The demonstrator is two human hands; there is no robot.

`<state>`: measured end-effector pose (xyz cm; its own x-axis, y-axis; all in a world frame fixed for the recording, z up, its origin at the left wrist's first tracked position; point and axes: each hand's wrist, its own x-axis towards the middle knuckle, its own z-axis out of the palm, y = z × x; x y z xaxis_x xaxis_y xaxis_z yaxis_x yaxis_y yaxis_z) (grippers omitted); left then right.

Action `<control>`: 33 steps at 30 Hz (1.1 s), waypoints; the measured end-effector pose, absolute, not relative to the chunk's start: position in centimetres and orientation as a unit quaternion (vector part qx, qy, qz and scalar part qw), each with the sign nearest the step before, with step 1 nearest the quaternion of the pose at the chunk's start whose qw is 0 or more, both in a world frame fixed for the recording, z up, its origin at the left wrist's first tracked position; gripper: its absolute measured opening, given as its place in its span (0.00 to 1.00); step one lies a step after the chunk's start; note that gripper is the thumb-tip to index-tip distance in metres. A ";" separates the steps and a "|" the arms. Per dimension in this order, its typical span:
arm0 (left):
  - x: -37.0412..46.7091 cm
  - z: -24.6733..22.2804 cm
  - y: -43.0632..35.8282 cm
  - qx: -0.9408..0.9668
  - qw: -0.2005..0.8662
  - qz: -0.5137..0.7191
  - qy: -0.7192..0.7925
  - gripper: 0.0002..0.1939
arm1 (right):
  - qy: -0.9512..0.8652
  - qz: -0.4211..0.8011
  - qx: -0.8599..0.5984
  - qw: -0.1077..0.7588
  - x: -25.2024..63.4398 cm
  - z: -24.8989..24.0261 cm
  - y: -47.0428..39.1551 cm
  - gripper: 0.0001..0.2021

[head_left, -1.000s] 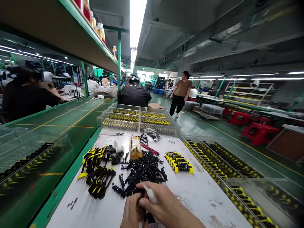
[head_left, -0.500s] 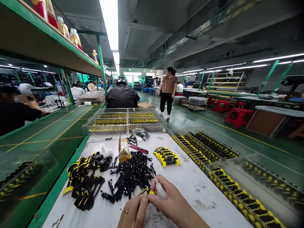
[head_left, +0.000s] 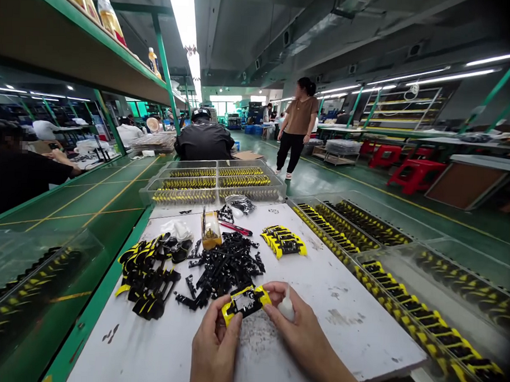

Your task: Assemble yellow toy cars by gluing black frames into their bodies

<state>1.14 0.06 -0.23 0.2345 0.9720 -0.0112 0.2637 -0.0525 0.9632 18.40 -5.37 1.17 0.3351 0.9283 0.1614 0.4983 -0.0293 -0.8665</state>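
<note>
Both my hands hold one yellow and black plastic part [head_left: 245,302] just above the white worktop [head_left: 342,322]. My left hand [head_left: 214,348] grips its left end. My right hand [head_left: 298,332] pinches its right end and also keeps a small white bottle [head_left: 286,307] tucked in the fingers. Right behind the part lies a heap of small black pieces [head_left: 225,268]. A pile of black and yellow parts [head_left: 145,271] sits to the left, and a small stack of yellow and black parts [head_left: 283,241] to the right.
Clear trays of finished parts stand at the back [head_left: 213,184] and along the right [head_left: 402,274]. A small amber box [head_left: 210,234] and a red-handled tool [head_left: 237,228] lie behind the heap. A green conveyor [head_left: 82,207] runs on the left. A person in black [head_left: 204,140] sits ahead; another person [head_left: 296,131] walks in the aisle.
My hands have lifted the yellow and black part up and turned it flat toward me, spread further apart. The person in the aisle has come nearer.
</note>
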 end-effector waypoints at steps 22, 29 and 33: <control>2.0 -1.8 -0.9 0.650 0.356 0.433 0.513 0.15 | -0.512 0.284 -0.701 0.407 17.3 1.8 -4.9 0.10; 2.1 -2.0 -1.0 0.655 0.347 0.435 0.511 0.14 | -0.514 0.274 -0.706 0.403 17.1 1.8 -4.9 0.10; 1.9 -1.9 -0.9 0.655 0.351 0.435 0.507 0.15 | -0.517 0.267 -0.705 0.406 16.8 2.0 -5.0 0.09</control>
